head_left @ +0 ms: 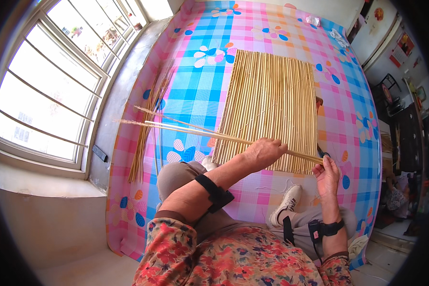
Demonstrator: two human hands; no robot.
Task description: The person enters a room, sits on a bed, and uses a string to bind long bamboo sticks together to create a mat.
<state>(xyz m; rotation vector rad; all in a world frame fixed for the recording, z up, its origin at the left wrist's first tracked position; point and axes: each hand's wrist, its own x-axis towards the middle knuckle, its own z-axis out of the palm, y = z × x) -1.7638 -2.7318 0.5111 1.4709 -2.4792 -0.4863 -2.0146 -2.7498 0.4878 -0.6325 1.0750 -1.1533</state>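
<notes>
A few long, pale reed stalks [186, 128] with feathery tips pass from the left across the near part of a woven reed mat [271, 102]. My left hand [263, 154] is closed around these stalks above the mat's near edge. At their right ends, just beyond the mat's near right corner, my right hand [327, 175] pinches them between thumb and fingers. The mat lies flat, its slender stems side by side and tied with thin thread. A loose string [276, 187] trails from its near edge.
More loose reed stalks [139, 143] lie on the left of the checked, flower-print sheet [190, 90]. A barred window [47, 90] and its sill, with a dark remote-like object [99, 153], border the left side. My shoe [290, 200] rests near the mat. Dark furniture [410, 138] stands at right.
</notes>
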